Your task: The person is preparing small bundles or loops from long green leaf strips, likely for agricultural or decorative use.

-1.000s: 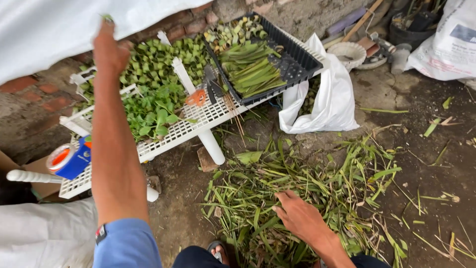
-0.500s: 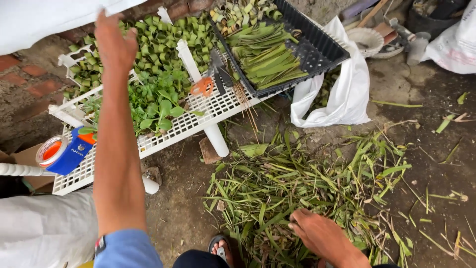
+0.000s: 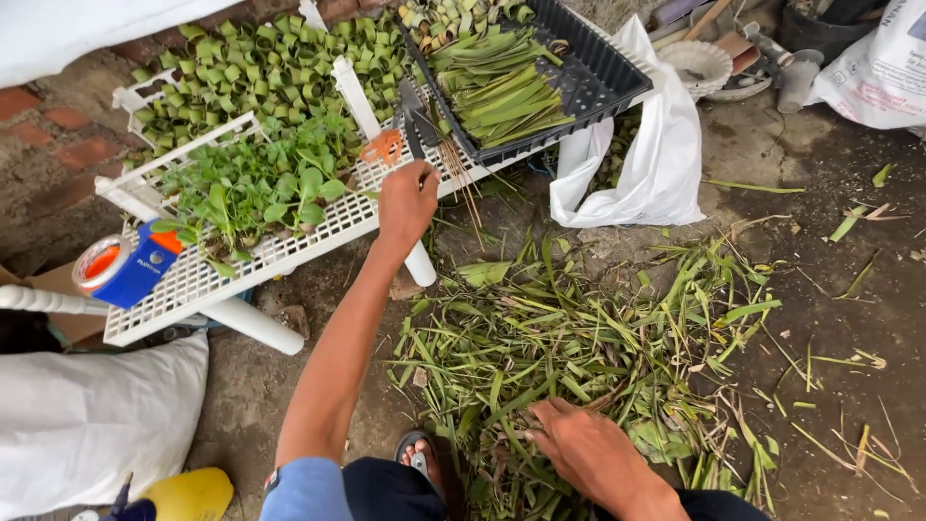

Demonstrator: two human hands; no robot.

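My left hand [image 3: 405, 203] reaches out to the near edge of a white slatted rack [image 3: 318, 227]. Its fingers are curled with the back toward me, so I cannot see whether it holds anything. Just beyond it lie orange-handled scissors [image 3: 386, 147] and a bundle of thin sticks [image 3: 461, 169]. My right hand [image 3: 588, 453] lies low on a pile of cut green leaves [image 3: 588, 328] on the ground, fingers stretched out among them. On the rack are folded leaf cups [image 3: 280, 68] and small green seedlings [image 3: 256, 188]. A black crate [image 3: 598, 72] holds stacked leaf strips [image 3: 502, 92].
A blue and orange tape dispenser [image 3: 125, 265] sits on the rack's left end. A white plastic bag [image 3: 641, 159] hangs below the crate. White sacks [image 3: 87, 415] [image 3: 883, 68], a yellow object [image 3: 188, 494], brick paving [image 3: 58, 135] and clutter at the top right surround the spot. My sandalled foot [image 3: 417, 453] is below.
My left hand has drawn back from the far leaf cups to the rack's near edge beside the scissors. My right hand stays in the leaf pile, shifted slightly. The view has tilted.
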